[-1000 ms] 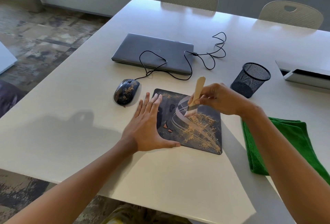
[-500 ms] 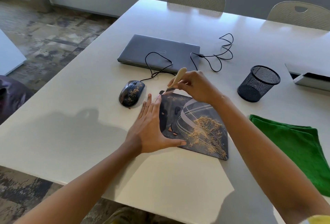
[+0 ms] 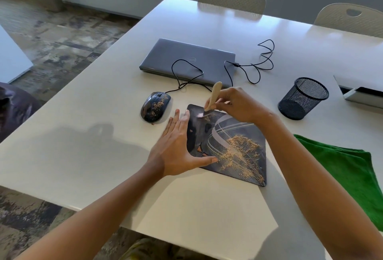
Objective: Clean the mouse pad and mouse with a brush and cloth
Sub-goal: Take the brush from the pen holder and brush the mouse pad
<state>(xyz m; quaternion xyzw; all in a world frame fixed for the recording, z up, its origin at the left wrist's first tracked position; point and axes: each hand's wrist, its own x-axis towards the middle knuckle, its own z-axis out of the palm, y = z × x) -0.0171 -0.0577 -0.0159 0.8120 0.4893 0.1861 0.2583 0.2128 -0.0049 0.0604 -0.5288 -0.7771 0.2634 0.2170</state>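
While the brush [image 3: 213, 98] was at the middle of the mouse pad [image 3: 238, 135] a second ago and at its upper left corner half a second ago, it is now seen just inside that corner in the head view, its pale bristles blurred and pressed to the surface. A fresh stroke is judged to be starting from the far edge, with the sweeping of the pad well under way but unfinished. The right hand [image 3: 238, 104] is curled round the light wooden handle, which is held tilted. The left hand [image 3: 178, 146] is laid flat with straight, spread fingers on the pad's left edge, holding nothing.

The pad is a thin, dark rectangle with rounded corners and printed curved lines; fine tan crumbs are heaped toward its lower right. The mouse [image 3: 155, 106], glossy, dark and domed, lies left of the pad on the desk [image 3: 83, 135], still speckled with the same crumbs. The cloth [image 3: 342, 166], green and plush, lies folded at the right of the frame, untouched. A smooth grey laptop [image 3: 186, 61] and a black mesh cup [image 3: 302, 98] stand further up.
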